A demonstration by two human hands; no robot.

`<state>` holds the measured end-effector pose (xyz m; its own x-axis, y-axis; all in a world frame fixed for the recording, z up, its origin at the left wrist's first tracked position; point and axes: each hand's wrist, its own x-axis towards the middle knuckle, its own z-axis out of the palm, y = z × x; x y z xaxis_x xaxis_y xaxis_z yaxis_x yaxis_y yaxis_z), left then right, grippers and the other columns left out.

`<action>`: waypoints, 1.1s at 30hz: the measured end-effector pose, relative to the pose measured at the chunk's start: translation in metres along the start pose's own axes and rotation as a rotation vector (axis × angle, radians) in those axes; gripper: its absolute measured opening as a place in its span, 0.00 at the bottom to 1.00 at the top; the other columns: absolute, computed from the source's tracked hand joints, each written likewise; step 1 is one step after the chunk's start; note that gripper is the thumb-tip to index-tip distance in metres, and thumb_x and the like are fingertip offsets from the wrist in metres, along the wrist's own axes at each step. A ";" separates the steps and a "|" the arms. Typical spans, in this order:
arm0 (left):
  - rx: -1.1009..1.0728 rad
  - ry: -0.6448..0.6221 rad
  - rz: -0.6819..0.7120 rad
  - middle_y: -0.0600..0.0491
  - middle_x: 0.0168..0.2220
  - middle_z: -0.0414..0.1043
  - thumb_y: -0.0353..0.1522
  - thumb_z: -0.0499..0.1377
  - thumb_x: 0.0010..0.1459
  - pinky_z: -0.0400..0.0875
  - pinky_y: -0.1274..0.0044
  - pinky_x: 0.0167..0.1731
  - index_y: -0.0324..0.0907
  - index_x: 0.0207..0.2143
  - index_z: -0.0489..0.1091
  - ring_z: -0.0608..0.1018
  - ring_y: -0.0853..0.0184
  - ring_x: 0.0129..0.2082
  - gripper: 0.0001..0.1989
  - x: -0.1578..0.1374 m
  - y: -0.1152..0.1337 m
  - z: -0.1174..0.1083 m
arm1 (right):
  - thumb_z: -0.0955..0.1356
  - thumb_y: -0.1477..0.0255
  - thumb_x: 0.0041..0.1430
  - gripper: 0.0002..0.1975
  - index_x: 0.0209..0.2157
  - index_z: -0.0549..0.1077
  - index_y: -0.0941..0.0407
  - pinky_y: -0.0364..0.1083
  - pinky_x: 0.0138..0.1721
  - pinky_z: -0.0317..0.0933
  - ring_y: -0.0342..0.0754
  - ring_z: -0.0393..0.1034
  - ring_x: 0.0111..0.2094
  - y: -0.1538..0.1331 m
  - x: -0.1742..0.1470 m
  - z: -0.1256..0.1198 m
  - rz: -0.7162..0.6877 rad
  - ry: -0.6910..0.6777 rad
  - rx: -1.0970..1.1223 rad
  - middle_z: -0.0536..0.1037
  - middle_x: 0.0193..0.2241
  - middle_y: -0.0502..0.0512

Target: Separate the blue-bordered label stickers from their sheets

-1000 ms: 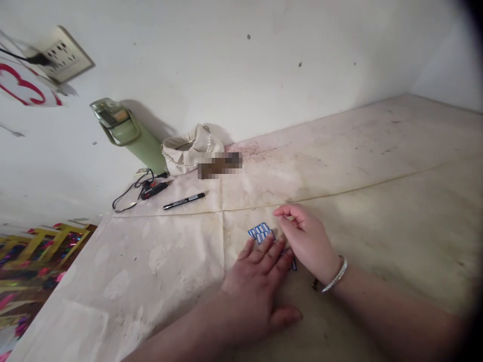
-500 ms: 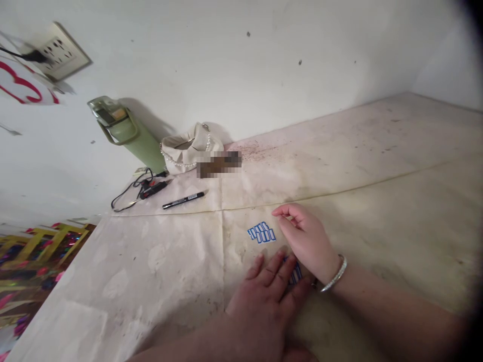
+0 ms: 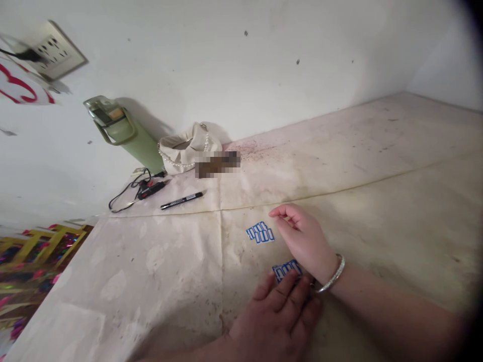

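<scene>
My left hand [image 3: 277, 314] lies palm down on the table, its fingers stretched out flat. Its fingertips touch a small flat piece with blue outlines [image 3: 285, 268], partly covered by them. Beyond it lies a similar flat blue-and-white piece [image 3: 260, 232], patterned with small outlined blocks; I cannot tell what kind of thing these are. Just right of that piece, my right hand [image 3: 300, 234] rests on its side with fingers curled in and thumb close to the index finger. Nothing shows between them. A silvery bracelet [image 3: 334, 276] circles that wrist.
A light, stained cloth [image 3: 162, 281] covers the table. Towards the wall stand a green bottle [image 3: 139, 146] and a cream pouch with pearl trim [image 3: 177, 151], beside a blurred-out item [image 3: 217, 165]. A black marker [image 3: 181, 201] and a corded black tool [image 3: 151, 189] lie at left.
My left hand has slid back towards me and slightly right, uncovering more of the blue-outlined piece under its fingers. The right hand stays almost in place.
</scene>
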<state>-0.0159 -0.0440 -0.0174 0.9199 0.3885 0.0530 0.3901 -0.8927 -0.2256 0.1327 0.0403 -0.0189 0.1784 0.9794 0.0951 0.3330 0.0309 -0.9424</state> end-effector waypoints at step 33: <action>-0.174 -0.257 -0.107 0.40 0.63 0.52 0.47 0.41 0.63 0.49 0.60 0.57 0.31 0.62 0.51 0.55 0.50 0.62 0.34 0.002 -0.006 -0.016 | 0.61 0.71 0.54 0.09 0.32 0.72 0.55 0.47 0.29 0.61 0.47 0.67 0.27 -0.001 0.000 -0.001 0.004 -0.052 -0.020 0.75 0.27 0.52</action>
<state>-0.0157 -0.0416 0.0000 0.8416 0.5074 -0.1849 0.5054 -0.8607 -0.0614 0.1331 0.0397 -0.0180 0.1312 0.9886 0.0737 0.3510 0.0232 -0.9361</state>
